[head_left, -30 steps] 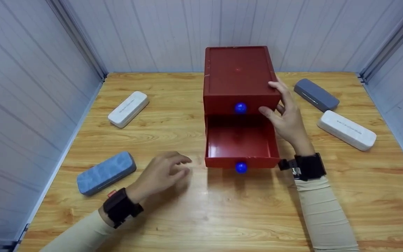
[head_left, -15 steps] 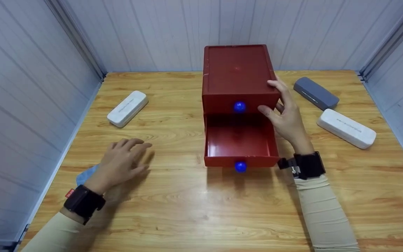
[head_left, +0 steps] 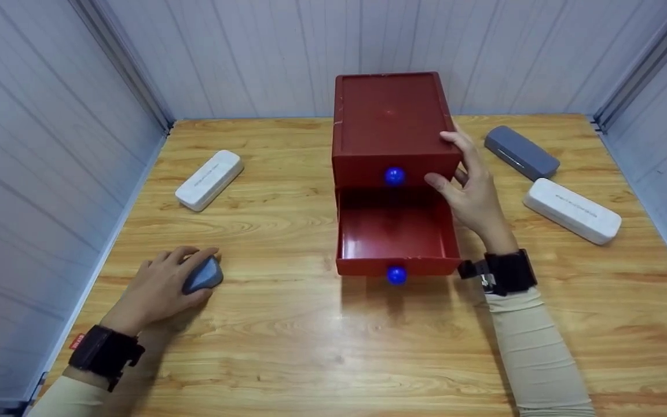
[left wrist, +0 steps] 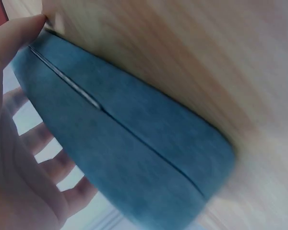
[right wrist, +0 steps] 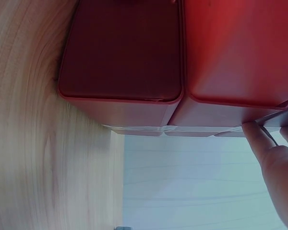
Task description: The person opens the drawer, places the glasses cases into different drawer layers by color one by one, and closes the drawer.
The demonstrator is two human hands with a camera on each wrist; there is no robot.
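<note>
In the head view my left hand [head_left: 157, 286] is over a blue glasses case [head_left: 204, 274] at the table's left, fingers along one side and thumb along the other. The left wrist view shows that case [left wrist: 129, 129] close up, its seam facing the camera, with the thumb at one end. A red two-drawer cabinet [head_left: 391, 116] with blue ball knobs stands in the middle. Its lower drawer [head_left: 397, 266] is pulled out and bare inside; the upper one is closed. My right hand [head_left: 472, 194] grips the cabinet's upper right front corner, thumb on the front face.
A white glasses case [head_left: 209, 180] lies at the back left. To the right of the cabinet are a grey glasses case [head_left: 521, 152] and another white case [head_left: 572, 211], close together. Pale panels [head_left: 333, 52] wall in the wooden table [head_left: 310, 359] at the back and sides.
My left hand has moved left from beside the open drawer to the blue glasses case and taken hold of it. The right hand stays on the cabinet's corner.
</note>
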